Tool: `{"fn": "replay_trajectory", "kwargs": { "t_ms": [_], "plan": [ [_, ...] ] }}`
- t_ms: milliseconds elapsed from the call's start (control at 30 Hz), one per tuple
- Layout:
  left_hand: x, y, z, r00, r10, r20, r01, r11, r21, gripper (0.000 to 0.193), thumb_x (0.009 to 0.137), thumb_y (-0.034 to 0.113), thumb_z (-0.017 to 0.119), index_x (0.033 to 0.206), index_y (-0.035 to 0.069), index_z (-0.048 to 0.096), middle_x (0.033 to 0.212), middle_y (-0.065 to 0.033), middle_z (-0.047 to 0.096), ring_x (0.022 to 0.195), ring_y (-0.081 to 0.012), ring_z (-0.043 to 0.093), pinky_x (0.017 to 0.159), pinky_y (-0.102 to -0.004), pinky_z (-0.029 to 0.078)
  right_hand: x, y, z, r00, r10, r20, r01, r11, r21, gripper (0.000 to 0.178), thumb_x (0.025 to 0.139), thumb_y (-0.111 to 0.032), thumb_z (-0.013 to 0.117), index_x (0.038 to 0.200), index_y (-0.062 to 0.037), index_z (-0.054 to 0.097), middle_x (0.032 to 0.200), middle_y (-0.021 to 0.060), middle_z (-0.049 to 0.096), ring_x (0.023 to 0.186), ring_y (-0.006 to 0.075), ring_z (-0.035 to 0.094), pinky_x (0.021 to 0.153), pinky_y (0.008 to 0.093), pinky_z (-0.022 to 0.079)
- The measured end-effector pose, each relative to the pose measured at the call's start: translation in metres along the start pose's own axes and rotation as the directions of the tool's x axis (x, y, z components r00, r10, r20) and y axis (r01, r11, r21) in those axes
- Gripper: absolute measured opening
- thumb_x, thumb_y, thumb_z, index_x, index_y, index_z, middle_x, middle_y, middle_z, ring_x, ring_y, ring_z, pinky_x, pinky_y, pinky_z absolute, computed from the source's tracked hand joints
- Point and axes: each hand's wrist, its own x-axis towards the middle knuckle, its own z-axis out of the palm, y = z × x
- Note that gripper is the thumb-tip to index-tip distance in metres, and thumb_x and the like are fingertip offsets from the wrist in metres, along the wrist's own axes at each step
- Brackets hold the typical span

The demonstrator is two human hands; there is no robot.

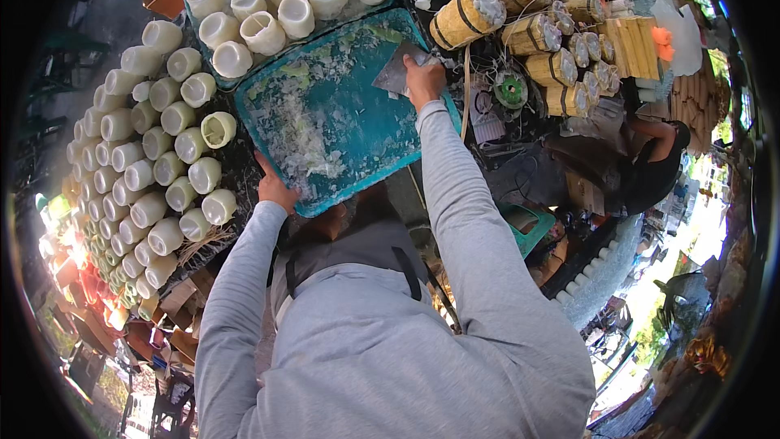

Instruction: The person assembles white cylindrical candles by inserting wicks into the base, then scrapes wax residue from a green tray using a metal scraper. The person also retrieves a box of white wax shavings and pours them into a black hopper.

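Gripping metal scraper (396,73), right hand (424,81) (teal tray (341,114) flaky).

teal tray (357,57) w/ pale white-green flecks & smears. grey metal scraper (396,73) at far right of tray. white, cream-tinted peeled coconuts (166,167) at left & far. tan bundles (469,16) w/ black bands, far right. green disc (511,90). orange bits (662,41). light grey sleeves (455,195); dark apron straps (406,272).
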Motion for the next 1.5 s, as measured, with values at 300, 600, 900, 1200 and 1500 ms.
{"fn": "replay_trajectory", "kwargs": {
  "t_ms": [300, 600, 900, 1200, 1500],
  "plan": [
    [-0.005, 0.004, -0.002, 0.995, 0.067, -0.070, -0.054, 0.982, 0.181, 0.139, 0.082, 0.018, 0.084, 0.155, 0.003, -0.034, 0.113, -0.0364, 0.068, 0.101, -0.0454, 0.072, 0.093, -0.0433, 0.059, -0.015, -0.024, -0.007, 0.997, -0.060, 0.050, 0.060, 0.998, -0.005, 0.055, 0.085, -0.041, 0.084, 0.103, 0.0091, 0.069, 0.106, 0.0308, 0.073, 0.103, 0.0434, 0.073, 0.087, 0.0483, 0.058],
    [-0.001, 0.004, -0.002, 0.999, -0.032, -0.002, 0.032, 0.994, 0.109, 0.139, 0.083, 0.018, 0.083, 0.154, 0.003, -0.035, 0.115, -0.0357, 0.068, 0.103, -0.0456, 0.071, 0.092, -0.0441, 0.060, -0.006, -0.031, 0.029, 0.994, 0.080, 0.069, -0.092, 0.977, 0.195, 0.047, 0.085, -0.029, 0.083, 0.106, 0.0087, 0.067, 0.110, 0.0294, 0.073, 0.102, 0.0450, 0.073, 0.086, 0.0489, 0.060],
    [-0.004, 0.007, -0.005, 0.999, -0.030, 0.023, 0.029, 0.997, 0.066, 0.141, 0.081, 0.018, 0.084, 0.154, 0.003, -0.036, 0.113, -0.0353, 0.069, 0.104, -0.0477, 0.070, 0.096, -0.0461, 0.057, -0.003, -0.025, 0.021, 0.991, -0.087, 0.096, 0.069, 0.982, 0.178, 0.039, 0.080, -0.029, 0.086, 0.096, 0.0046, 0.075, 0.098, 0.0253, 0.076, 0.094, 0.0409, 0.075, 0.081, 0.0476, 0.058],
    [-0.002, 0.007, -0.003, 0.998, -0.058, 0.027, 0.057, 0.998, 0.042, 0.140, 0.082, 0.018, 0.085, 0.154, 0.002, -0.035, 0.117, -0.0355, 0.068, 0.105, -0.0470, 0.070, 0.096, -0.0455, 0.057, 0.014, -0.063, 0.033, 0.747, -0.442, 0.497, 0.646, 0.660, -0.384, 0.070, 0.080, -0.057, 0.083, 0.107, 0.0056, 0.070, 0.108, 0.0277, 0.073, 0.103, 0.0424, 0.072, 0.091, 0.0454, 0.058],
    [-0.003, 0.006, -0.001, 0.998, -0.062, 0.009, 0.061, 0.997, 0.055, 0.142, 0.082, 0.011, 0.083, 0.153, 0.010, -0.039, 0.126, -0.0374, 0.061, 0.103, -0.0472, 0.070, 0.076, -0.0468, 0.066, -0.014, -0.042, 0.004, 0.829, -0.454, 0.328, 0.491, 0.871, -0.035, 0.056, 0.080, -0.046, 0.086, 0.100, 0.0049, 0.071, 0.103, 0.0299, 0.074, 0.097, 0.0432, 0.074, 0.085, 0.0474, 0.059]
  ]
}}
